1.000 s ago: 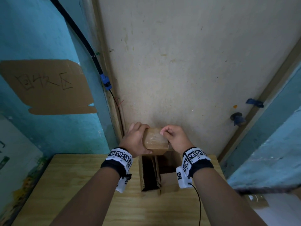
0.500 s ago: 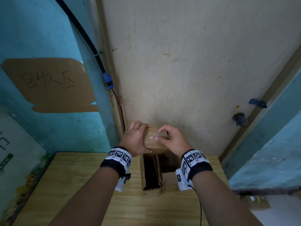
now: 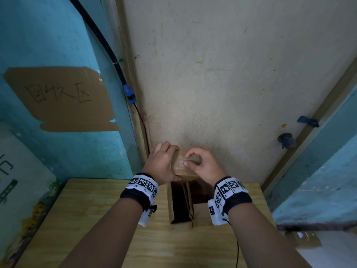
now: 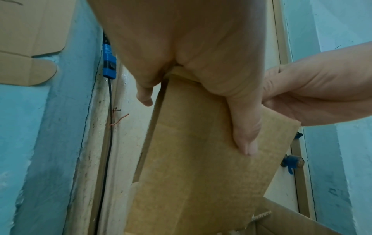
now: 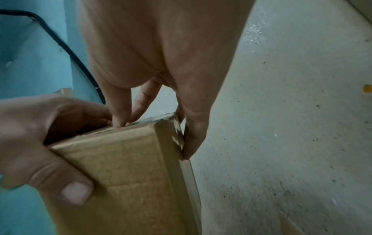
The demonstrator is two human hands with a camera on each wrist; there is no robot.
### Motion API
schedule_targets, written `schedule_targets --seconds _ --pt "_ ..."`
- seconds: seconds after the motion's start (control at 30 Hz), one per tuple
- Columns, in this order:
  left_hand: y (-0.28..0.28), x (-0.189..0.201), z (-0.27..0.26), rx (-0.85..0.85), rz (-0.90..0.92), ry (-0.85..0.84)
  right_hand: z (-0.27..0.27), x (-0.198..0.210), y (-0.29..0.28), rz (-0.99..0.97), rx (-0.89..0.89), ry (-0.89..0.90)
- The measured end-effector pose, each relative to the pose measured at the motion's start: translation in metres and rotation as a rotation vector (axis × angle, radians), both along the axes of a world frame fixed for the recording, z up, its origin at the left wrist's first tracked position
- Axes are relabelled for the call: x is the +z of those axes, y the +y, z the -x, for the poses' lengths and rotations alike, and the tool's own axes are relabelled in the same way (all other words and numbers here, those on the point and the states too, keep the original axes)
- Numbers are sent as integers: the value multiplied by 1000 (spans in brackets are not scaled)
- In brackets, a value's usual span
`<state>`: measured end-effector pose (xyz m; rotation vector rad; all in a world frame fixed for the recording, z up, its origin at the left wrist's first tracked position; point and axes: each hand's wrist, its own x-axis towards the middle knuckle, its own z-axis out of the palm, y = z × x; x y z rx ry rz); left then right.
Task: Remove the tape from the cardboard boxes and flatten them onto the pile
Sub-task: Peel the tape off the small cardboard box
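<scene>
Item 1: wooden table (image 3: 83,225), bearing an open cardboard box (image 3: 180,206); I see only dark inside it. Item 2: small cardboard box (image 3: 183,167), held above the open one, its contents hidden. My left hand (image 3: 162,165) grips its side. My right hand (image 3: 204,165) pinches clear tape (image 3: 182,163), hard to make out, on top.

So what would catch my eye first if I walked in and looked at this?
Probably the small cardboard box held up in front of the pale wall: the left hand grips its side while the right hand pinches at the clear tape on top. Next, the brown cardboard sign with handwritten characters on the blue wall at left, and the wooden table below the arms.
</scene>
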<state>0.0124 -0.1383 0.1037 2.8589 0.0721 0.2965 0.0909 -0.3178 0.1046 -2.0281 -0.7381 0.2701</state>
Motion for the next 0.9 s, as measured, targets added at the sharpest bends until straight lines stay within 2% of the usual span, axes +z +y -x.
schedule_targets --seconds 0.1,0.3,0.67,0.8,0.9 --pt "1 0 -1 -25 -27 7 3 2 4 61 72 -16" --pt "1 7 -7 -53 -83 14 1 10 7 108 69 23" --pt "5 3 -5 -33 -95 15 -2 -2 13 35 -41 11" --pt "6 4 -6 -39 -106 4 -3 -3 12 -15 18 -60" --pt "5 4 -8 -32 -100 -12 -3 -3 17 -71 -26 -27"
